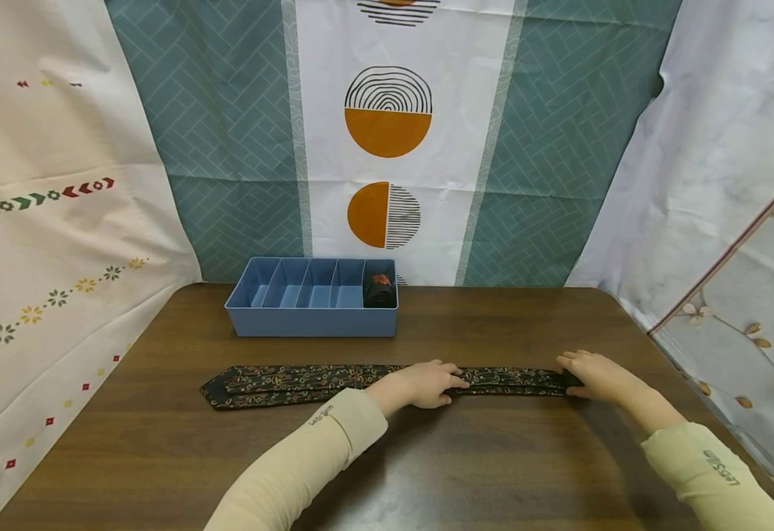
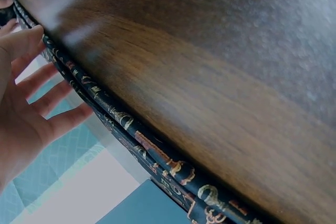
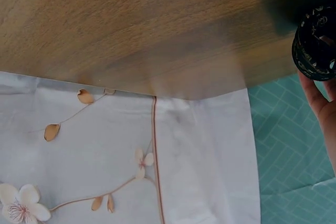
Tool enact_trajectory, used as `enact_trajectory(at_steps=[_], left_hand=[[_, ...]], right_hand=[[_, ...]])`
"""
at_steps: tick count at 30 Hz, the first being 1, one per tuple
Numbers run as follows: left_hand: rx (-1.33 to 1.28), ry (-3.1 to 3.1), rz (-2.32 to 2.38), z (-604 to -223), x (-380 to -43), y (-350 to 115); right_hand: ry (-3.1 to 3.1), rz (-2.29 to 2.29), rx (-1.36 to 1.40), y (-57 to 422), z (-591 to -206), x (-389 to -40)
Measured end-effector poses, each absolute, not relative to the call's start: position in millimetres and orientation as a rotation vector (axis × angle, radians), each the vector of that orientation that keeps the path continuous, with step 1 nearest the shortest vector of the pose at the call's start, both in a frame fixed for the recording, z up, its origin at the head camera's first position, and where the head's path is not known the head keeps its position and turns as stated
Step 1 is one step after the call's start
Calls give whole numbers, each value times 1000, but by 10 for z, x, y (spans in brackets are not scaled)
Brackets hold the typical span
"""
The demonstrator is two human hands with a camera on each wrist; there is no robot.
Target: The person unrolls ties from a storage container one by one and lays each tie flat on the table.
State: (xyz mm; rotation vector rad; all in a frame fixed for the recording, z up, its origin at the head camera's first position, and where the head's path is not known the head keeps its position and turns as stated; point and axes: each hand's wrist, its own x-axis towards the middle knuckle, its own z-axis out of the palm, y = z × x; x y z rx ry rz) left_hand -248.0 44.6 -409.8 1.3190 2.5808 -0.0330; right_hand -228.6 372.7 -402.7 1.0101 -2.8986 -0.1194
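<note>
A dark necktie (image 1: pixel 307 377) with a key-like pattern lies folded lengthwise across the table, its wide pointed end at the left. Over its middle rests my left hand (image 1: pixel 425 383), palm down. In the left wrist view the fingers of that left hand (image 2: pixel 26 98) are spread and fairly straight along the necktie (image 2: pixel 126 121), with the thumb touching its near edge. At the far right end my right hand (image 1: pixel 595 376) holds the tie. The right wrist view shows a round, coiled part of the necktie (image 3: pixel 304 51) against the fingers of the right hand (image 3: pixel 326 106), partly cut off.
Behind the tie stands a blue divided box (image 1: pixel 314 322) with several compartments in a row. Its rightmost compartment holds a dark roll (image 1: pixel 380 290) with a red motif. The brown wooden table (image 1: pixel 480 457) is bordered by patterned cloth (image 1: pixel 228 147) at the back and sides.
</note>
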Motion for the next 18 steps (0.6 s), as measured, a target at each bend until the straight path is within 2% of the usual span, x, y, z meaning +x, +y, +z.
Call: enact_trajectory(at_steps=[18], left_hand=[[1315, 2569, -35, -4088, -2480, 450]], right_hand=[[-2959, -202, 919, 3778, -3991, -2230]])
